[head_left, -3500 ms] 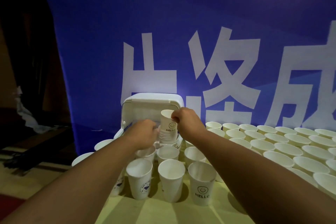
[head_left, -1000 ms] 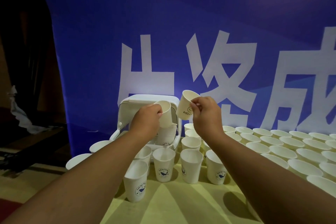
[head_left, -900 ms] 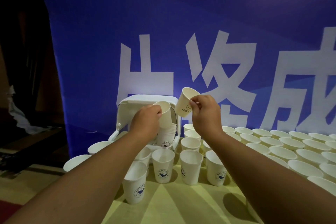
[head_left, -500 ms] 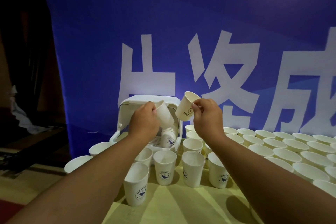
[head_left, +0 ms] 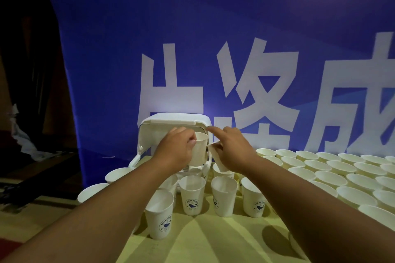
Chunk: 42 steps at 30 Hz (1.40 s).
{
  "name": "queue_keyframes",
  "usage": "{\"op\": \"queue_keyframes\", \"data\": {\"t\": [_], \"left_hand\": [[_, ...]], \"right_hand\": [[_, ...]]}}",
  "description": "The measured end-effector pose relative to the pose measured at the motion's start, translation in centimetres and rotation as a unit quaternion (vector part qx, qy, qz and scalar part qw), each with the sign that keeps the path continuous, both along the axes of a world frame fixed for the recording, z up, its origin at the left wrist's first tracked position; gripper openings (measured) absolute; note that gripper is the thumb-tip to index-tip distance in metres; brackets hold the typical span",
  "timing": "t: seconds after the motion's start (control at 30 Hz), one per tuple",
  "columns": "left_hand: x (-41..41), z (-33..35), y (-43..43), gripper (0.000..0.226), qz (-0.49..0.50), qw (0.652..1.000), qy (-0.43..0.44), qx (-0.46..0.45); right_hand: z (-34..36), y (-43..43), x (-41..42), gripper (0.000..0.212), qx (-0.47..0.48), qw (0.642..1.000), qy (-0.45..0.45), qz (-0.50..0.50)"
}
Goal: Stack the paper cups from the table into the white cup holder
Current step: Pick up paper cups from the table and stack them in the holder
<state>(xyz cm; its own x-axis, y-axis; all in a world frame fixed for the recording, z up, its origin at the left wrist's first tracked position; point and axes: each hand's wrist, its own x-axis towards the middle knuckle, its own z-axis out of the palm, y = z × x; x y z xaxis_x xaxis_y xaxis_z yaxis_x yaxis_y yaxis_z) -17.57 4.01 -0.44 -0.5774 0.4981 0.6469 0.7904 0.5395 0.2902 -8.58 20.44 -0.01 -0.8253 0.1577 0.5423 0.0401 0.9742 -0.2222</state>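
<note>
**Two cups held at the open white cup holder (head_left: 171,123)**

A paper cup (head_left: 199,150) is upright, mouth up, right at the holder's open front. The left hand (head_left: 176,151) grips it, fingers curled round its side. Just below it, inside the holder, part of a stack of cups (head_left: 195,169) shows.

Close to the right, the right hand (head_left: 234,151) holds a second cup (head_left: 216,157), tilted with its mouth turned up and to the left. Most of this hand is wrapped over the cup, while the index finger (head_left: 215,130) stretches straight out toward the holder's upper edge. Whether the two held cups touch cannot be told.

The holder sits toward the far side of the table (head_left: 213,241), which is covered in a yellowish cloth. In front of it stand loose cups (head_left: 192,195) with a round blue print, mouths up, close together. Rows of plain cups (head_left: 324,177) fill the table's right side. A blue banner (head_left: 235,38) with large white characters hangs behind everything.
</note>
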Motion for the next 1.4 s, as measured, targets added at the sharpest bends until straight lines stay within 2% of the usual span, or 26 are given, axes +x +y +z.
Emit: {"op": "queue_keyframes", "data": {"t": [0.1, 0.3, 0.4, 0.47, 0.6, 0.73, 0.83, 0.9, 1.17, 1.23, 1.3, 1.4], "left_hand": [[1.0, 0.4, 0.3, 0.01, -0.011, 1.0, 0.001, -0.006], [2.6, 1.3, 0.7, 0.009, -0.02, 1.0, 0.004, 0.006], [2.9, 1.2, 1.2, 0.014, -0.027, 0.998, 0.005, 0.065], [2.2, 1.0, 1.7, 0.011, 0.004, 0.996, -0.02, 0.089], [-0.8, 0.3, 2.4, 0.005, 0.11, 0.983, -0.149, -0.014], [-3.7, -1.0, 4.1, 0.011, 0.134, 0.958, -0.21, -0.144], [-5.8, -1.7, 6.2, 0.043, 0.141, 0.935, -0.264, -0.189], [-6.7, -1.6, 7.3, 0.062, 0.132, 0.924, -0.308, -0.184], [-10.8, -2.0, 9.3, 0.108, 0.136, 0.882, -0.384, -0.235], [-11.3, -2.6, 9.5, 0.104, 0.124, 0.87, -0.424, -0.218], [-11.3, -3.0, 9.6, 0.085, 0.111, 0.854, -0.467, -0.203], [-10.9, -2.9, 9.9, 0.06, 0.102, 0.853, -0.457, -0.23]], "right_hand": [[-0.2, 0.3, 0.5, 0.049, 0.022, 1.0, -0.012, 0.008], [0.1, 0.6, 1.3, 0.03, 0.035, 0.999, 0.028, -0.002], [0.3, 1.1, 1.7, 0.027, 0.056, 0.997, 0.038, -0.023], [0.5, 1.6, 2.0, 0.028, 0.059, 0.997, 0.04, -0.038], [0.8, 3.0, 2.5, 0.031, 0.056, 0.996, 0.036, -0.062], [0.8, 4.6, 2.1, 0.031, 0.047, 0.996, 0.027, -0.076], [0.7, 5.7, 1.1, 0.031, 0.018, 0.996, 0.03, -0.079], [0.6, 6.4, 0.5, 0.031, 0.008, 0.996, 0.026, -0.08], [-0.3, 8.3, -0.9, 0.031, -0.01, 0.996, 0.03, -0.077], [-0.5, 8.5, -1.1, 0.032, -0.008, 0.997, 0.027, -0.078], [-0.7, 8.6, -1.2, 0.032, -0.009, 0.997, 0.024, -0.079], [-0.8, 8.5, -1.2, 0.031, -0.013, 0.996, 0.024, -0.08]]}}
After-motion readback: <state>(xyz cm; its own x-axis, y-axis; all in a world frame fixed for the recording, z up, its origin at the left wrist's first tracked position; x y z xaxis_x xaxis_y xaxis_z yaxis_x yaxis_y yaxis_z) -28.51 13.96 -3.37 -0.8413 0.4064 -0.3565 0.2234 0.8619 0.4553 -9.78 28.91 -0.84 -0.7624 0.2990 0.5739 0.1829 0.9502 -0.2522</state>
